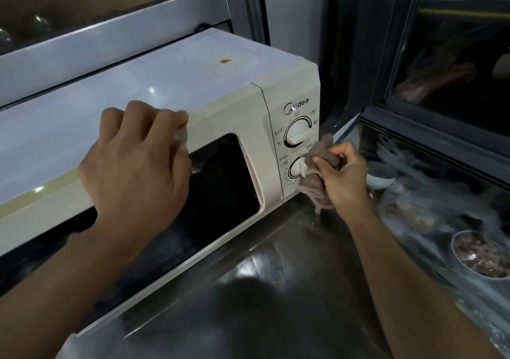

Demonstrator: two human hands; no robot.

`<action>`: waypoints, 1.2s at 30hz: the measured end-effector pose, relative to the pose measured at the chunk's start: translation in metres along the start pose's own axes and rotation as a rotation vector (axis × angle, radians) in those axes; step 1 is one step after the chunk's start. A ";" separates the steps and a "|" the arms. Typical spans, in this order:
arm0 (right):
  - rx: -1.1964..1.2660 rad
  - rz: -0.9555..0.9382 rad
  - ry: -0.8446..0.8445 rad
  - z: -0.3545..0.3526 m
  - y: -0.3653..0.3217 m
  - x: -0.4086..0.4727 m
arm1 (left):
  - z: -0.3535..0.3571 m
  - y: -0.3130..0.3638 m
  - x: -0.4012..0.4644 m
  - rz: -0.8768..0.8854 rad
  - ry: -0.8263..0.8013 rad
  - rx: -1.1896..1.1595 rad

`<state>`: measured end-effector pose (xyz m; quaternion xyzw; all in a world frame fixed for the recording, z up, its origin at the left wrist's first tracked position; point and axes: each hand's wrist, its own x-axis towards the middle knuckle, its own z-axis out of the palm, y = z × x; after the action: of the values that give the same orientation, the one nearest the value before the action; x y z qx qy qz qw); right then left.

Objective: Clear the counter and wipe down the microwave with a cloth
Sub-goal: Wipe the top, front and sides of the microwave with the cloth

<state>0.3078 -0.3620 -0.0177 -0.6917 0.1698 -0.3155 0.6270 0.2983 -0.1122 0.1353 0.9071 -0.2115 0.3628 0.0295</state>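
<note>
A cream microwave (165, 82) with a dark door window stands on a steel counter (262, 289). Its control panel at the right carries two white dials. My left hand (138, 165) rests on the front top edge of the door, fingers curled over that edge. My right hand (342, 176) grips a bunched brownish cloth (321, 160) and presses it against the lower dial (298, 168). Part of the cloth hangs below my hand near the counter.
A glass-fronted display fridge (441, 149) stands to the right, with bowls of food and wrapped items inside. A grey window frame (110, 44) runs behind the microwave. The shiny counter stretches in front of the microwave.
</note>
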 end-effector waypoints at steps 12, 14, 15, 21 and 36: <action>-0.053 0.152 -0.063 0.039 0.007 -0.078 | 0.002 0.000 -0.001 0.002 0.011 0.023; -0.144 0.110 -0.005 0.046 0.003 -0.088 | 0.000 0.000 -0.001 0.001 -0.001 0.018; -0.167 0.092 0.012 0.045 0.001 -0.086 | -0.001 0.000 -0.001 0.001 -0.006 0.017; -0.159 0.212 0.139 0.039 -0.005 -0.065 | -0.003 0.000 0.000 0.016 -0.025 0.009; 0.134 0.025 0.121 0.048 -0.077 -0.071 | -0.007 0.002 0.000 -0.013 -0.043 -0.033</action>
<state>0.2741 -0.2689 0.0404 -0.6258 0.1947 -0.3597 0.6641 0.2928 -0.1126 0.1407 0.9155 -0.2123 0.3392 0.0421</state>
